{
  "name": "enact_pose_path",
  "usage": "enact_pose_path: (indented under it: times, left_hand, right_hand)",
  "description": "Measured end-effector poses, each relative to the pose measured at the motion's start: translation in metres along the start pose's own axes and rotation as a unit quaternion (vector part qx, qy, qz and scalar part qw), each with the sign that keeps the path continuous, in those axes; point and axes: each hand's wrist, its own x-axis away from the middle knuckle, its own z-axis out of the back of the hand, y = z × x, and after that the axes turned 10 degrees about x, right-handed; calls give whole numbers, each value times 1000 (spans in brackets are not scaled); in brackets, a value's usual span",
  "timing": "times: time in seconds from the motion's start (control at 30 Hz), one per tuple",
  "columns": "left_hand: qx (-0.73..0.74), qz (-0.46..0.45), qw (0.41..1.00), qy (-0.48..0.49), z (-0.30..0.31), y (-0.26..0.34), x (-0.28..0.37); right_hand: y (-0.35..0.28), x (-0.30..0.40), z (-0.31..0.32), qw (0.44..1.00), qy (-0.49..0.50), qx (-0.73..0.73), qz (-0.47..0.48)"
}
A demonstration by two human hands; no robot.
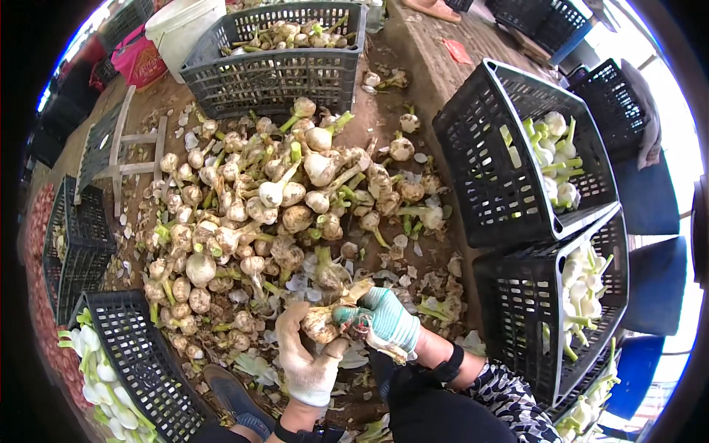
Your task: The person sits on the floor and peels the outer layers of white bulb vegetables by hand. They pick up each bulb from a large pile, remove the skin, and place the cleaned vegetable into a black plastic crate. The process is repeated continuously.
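Note:
A soil-stained garlic bulb (319, 325) is gripped by my left hand (311, 354), which wears a whitish work glove. My right hand (390, 320), in a green-and-white striped glove, is closed at the bulb's right side, its thumb pressed close to it. Some dry papery skin (357, 290) sticks up between the hands, and a torn strip hangs below the right one. Whether a tool is inside the right hand cannot be seen. Ahead of both hands spreads a heap of unpeeled garlic bulbs (243, 210) with cut stalks.
Black plastic crates (498, 160) with white garlic stand at right; another (144, 360) is at lower left. A crate of dirty garlic (271, 77) sits behind the heap, beside a white bucket (185, 33) and pink bag (138, 58). Loose skins (310, 288) litter the ground. My shoe (232, 393) is below.

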Motion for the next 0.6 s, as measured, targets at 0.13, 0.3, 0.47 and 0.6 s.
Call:
enact_pose_path:
  times: [0.13, 0.3, 0.47, 0.6]
  left_hand:
    - [-13, -18, 1000, -19, 1, -1, 1]
    - [141, 59, 988, 7, -9, 10, 2]
    - [399, 258, 880, 20, -7, 6, 0]
    - [359, 429, 827, 52, -6, 16, -7]
  right_hand:
    - [-6, 5, 8, 999, -44, 15, 22]
    - [-1, 5, 12, 996, -29, 61, 65]
    - [6, 12, 16, 979, -13, 186, 85]
    - [8, 15, 18, 964, -15, 235, 123]
